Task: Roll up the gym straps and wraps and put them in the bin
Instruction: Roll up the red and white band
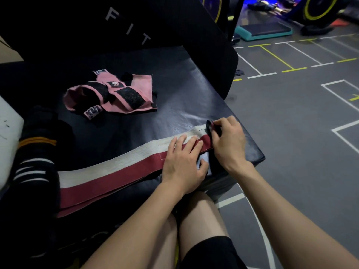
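We see a long red-and-white wrap (116,171) laid flat across a black padded block (174,98), running from its lower left edge up to the near right corner. Our left hand (184,164) lies flat on the wrap near its right end, fingers straight and close together, the thumb tucked at the near edge, pressing the cloth down. Just beside it, our right hand (229,140) works at the very end of the wrap, where a dark tab (210,126) sits; the fingers are curled and pinch that end, with the thumb and forefinger closed on the fabric.

Farther back on the block, well apart from our hands, lies a loose heap of pink straps (112,94) with black patches and printed labels, unrolled and folded over one another. At the left edge of the block sits a dark pile of black wraps (37,152), some with white stripes and one with an orange band. We cannot tell whether these lie in a bin; that side is too dark to read.

Below the hands our bare knees (196,216) show. To the right spreads a grey floor (301,133) marked with white and yellow lines.
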